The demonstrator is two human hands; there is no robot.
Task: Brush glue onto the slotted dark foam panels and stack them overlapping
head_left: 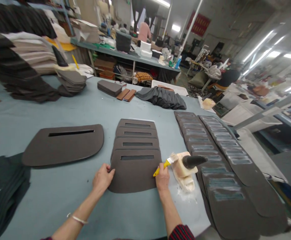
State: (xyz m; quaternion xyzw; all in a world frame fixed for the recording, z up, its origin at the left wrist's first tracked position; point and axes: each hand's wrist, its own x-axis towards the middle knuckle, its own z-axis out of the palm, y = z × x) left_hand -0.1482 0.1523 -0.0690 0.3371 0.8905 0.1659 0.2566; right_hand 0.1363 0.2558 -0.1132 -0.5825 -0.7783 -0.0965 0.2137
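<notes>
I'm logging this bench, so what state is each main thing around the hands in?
Left hand, at the left edge of the front panel.
Right hand, closed around the yellow brush.
Yellow brush, held, bristles whitish.
Middle panels, overlapping, slots showing.
Left panel, lying flat, slot showing.
Right panels, overlapping, whitish smears around their slots.

A blue-green worktable [67,190] spread beneath the left hand [102,179] and the right hand [162,177]. Well beyond both, a second long bench [152,61] of similar colour ran across, with storage underneath. Farther back, dark curtains [136,11] hung beside a bright window [142,16]. Ahead of the right hand and off to its right, a red banner [198,24] hung near a grey wall [218,28], and a pale pole [191,25] slanted upward. Fluorescent tubes [259,45] glowed high to the far right. A blue rack [66,16] stood ahead of the left hand, farther left.
</notes>
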